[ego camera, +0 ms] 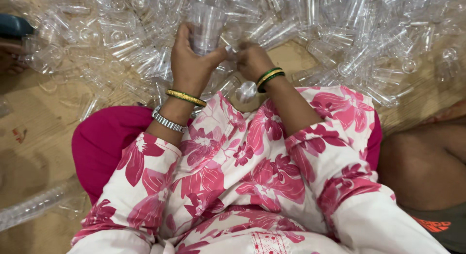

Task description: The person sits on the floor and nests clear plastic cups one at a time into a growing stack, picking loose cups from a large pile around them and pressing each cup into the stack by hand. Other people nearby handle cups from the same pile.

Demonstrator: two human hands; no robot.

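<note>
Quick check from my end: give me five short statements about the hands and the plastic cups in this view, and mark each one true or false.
1. The left hand grips an upright clear cup. True.
2. The right hand rests idle on the lap. False: it is at the cup pile, fingers curled among cups beside the left hand.
3. The right wrist wears green bangles. True.
4. The cups are opaque red. False: they are clear.
5. The left wrist is bare. False: it wears a gold bangle and a silver band.
</note>
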